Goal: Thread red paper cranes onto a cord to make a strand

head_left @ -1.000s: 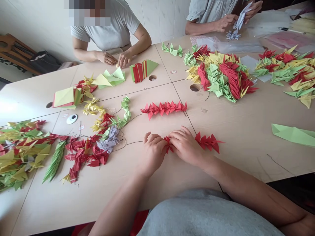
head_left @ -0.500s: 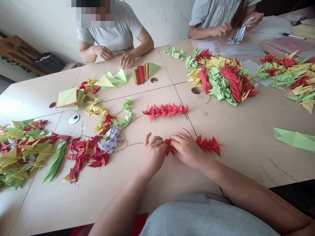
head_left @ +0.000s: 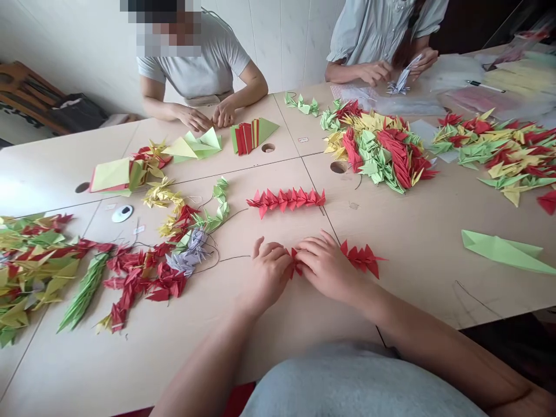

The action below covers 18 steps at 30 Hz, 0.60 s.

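Barely shifted since half a second before, my left hand (head_left: 266, 273) and right hand (head_left: 329, 267) stayed pinched on the left end of the red crane strand (head_left: 361, 258), which lay lengthwise left-to-right on the surface (head_left: 417, 249), trailing out beyond the right hand, the nearer one.

We see soft, even daylight, bright on the pale worktop (head_left: 434, 243), with washed-out glare at its far left. The left hand (head_left: 266, 273) and right hand (head_left: 330, 267) cast only faint shadows. Wide-angle distortion bends the edges; the centre is sharp.
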Each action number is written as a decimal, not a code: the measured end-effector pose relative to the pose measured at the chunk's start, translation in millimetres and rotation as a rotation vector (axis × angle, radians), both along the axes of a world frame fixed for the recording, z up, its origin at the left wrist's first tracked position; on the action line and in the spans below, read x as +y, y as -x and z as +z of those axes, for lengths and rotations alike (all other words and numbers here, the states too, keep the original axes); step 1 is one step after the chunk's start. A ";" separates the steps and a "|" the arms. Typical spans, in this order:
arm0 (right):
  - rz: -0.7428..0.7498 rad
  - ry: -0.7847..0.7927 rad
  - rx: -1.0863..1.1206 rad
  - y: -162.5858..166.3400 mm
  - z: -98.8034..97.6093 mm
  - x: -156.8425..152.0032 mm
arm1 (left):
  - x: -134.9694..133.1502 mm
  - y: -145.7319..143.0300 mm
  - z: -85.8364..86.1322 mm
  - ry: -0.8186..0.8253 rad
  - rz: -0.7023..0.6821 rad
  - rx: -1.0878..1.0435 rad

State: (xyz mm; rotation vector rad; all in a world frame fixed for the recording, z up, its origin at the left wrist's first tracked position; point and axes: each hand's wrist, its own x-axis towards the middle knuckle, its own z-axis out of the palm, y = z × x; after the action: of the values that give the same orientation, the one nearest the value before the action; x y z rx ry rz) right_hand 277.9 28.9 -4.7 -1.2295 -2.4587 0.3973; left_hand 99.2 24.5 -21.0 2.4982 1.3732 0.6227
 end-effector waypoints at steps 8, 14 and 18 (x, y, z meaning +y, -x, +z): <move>-0.111 -0.237 0.183 -48.7 17.2 -17.9 | 2.0 11.8 5.0 0.161 0.006 -0.164; -0.407 -0.296 0.184 -107.9 -4.8 -48.8 | 6.9 35.8 19.1 0.267 0.069 -0.188; -0.659 -0.152 0.180 -137.4 -40.7 -73.1 | 12.7 48.0 19.6 0.284 0.008 -0.161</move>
State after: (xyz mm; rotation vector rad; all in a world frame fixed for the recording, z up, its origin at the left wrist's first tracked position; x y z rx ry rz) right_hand 415.3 -44.2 -45.4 -1.7416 -1.7614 0.1246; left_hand 51.2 37.3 -1.4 2.1726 1.3109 0.5708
